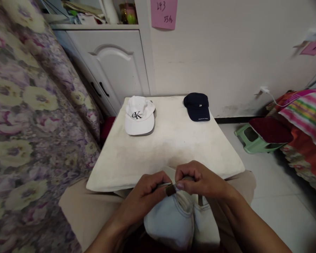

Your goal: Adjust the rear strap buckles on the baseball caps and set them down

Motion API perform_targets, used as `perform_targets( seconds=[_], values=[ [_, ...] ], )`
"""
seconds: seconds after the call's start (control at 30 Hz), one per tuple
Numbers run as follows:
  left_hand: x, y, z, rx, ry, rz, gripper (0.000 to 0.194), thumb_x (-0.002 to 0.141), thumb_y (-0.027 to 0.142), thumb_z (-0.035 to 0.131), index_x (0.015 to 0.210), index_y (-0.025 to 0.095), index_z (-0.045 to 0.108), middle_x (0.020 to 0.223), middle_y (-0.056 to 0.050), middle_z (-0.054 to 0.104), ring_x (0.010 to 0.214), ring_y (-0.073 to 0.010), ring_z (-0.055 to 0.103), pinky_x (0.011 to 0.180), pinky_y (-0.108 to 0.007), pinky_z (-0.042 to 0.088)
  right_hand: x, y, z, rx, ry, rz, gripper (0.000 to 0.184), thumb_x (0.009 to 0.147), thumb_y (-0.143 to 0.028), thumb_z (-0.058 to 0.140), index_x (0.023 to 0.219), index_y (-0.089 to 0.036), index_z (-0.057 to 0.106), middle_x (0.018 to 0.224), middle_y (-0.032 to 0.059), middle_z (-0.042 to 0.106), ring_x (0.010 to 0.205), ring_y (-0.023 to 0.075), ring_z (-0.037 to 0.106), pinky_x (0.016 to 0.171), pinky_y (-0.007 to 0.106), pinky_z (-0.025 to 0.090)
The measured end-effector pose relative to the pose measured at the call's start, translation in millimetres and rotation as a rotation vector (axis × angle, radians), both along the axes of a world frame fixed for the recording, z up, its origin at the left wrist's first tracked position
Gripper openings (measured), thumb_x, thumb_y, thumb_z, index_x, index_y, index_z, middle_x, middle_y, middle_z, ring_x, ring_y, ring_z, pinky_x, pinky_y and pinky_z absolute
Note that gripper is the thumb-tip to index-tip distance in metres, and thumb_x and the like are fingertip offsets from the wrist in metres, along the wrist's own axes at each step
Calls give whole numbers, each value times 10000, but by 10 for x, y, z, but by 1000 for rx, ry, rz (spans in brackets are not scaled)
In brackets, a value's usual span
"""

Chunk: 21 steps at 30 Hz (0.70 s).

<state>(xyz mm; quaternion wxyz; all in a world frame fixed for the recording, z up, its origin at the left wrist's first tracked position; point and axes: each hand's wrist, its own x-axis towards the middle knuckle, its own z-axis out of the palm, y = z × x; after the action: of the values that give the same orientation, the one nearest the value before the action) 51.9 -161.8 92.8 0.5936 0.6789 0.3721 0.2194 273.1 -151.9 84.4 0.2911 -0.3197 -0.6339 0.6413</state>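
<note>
A pale grey-white cap (171,219) is held over my lap, its back opening and adjusting strap toward the table. My left hand (150,189) is closed on the strap beside a brownish metal buckle (170,190), thumb along the buckle. My right hand (197,179) pinches the other part of the strap just right of the buckle. The fingertips of both hands nearly meet there. On the table lie a white cap (139,116) with black letters at the left and a navy cap (197,106) at the right, both apart from my hands.
A cream-covered table (168,147) stands before my knees, against the wall. Left are a floral curtain (23,140) and a white cabinet (110,59). A green stool (252,137) with a dark red top stands on the floor at right, beside a bed with striped cloth (308,109).
</note>
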Motion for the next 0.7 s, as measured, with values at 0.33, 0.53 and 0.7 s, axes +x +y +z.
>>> perform_targets(
  seconds=[0.33,0.53,0.7],
  values=[
    [-6,7,-30,-3,-2,19,302,977,427,530,835,164,578,676,41,458,616,-108,364,552,-246,263,-33,-12,-75,-23,44,-43,142,854,-242,656,747,-166,605,555,-72,478,489,66,357,460,186,276],
    [-35,14,-92,-66,-87,-5,285,940,443,585,870,167,590,738,25,511,662,-119,400,594,-251,294,-49,-9,-98,-17,48,-66,142,853,-244,663,746,-164,614,569,-63,504,510,72,396,481,187,309],
    [-32,19,-98,-82,-108,16,275,913,437,621,865,167,601,759,14,542,696,-133,434,627,-259,321,-51,-27,-112,-5,40,-48,189,885,-279,649,744,-160,608,571,-61,501,510,68,391,474,186,291]
  ],
)
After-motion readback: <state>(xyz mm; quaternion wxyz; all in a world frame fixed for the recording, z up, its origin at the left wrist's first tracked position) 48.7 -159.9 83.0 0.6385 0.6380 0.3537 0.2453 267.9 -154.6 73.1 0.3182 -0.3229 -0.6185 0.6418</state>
